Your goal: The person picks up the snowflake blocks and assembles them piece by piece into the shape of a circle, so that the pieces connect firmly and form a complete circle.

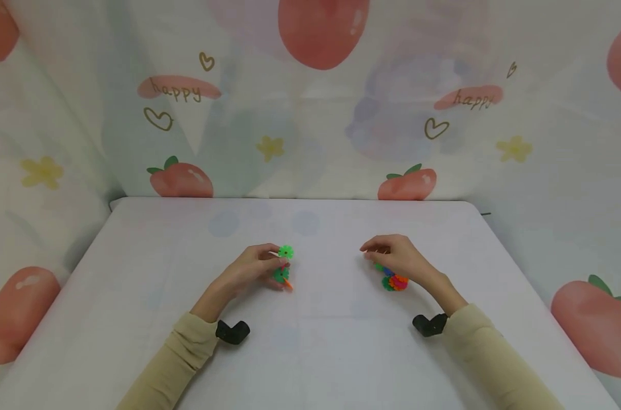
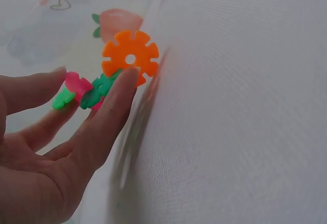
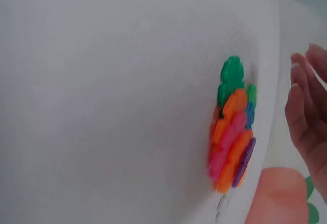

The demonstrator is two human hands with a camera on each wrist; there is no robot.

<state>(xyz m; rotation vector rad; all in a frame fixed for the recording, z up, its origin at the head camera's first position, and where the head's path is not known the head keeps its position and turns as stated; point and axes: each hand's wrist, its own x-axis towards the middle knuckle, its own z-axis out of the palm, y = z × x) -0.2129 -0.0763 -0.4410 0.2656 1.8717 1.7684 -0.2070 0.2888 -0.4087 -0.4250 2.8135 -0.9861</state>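
My left hand (image 1: 250, 265) pinches a joined string of plastic snowflake discs (image 2: 101, 89) between thumb and fingers. In the left wrist view the orange disc (image 2: 121, 46) stands at one end, followed by green and pink ones; a light green disc (image 1: 286, 251) tops the string in the head view. My right hand (image 1: 400, 256) hovers over a small pile of snowflake discs (image 1: 399, 283), fingers loosely bent, with nothing visible in them. Green, orange, pink, blue and purple discs make up that pile (image 3: 232, 142) in the right wrist view, apart from the fingers (image 3: 299, 106).
A white cloth-covered table (image 1: 321, 347) lies under both hands. Behind it hangs a printed curtain (image 1: 300, 114) with fruit and hearts. Black wrist-worn devices (image 1: 233, 332) stick out beside each sleeve.
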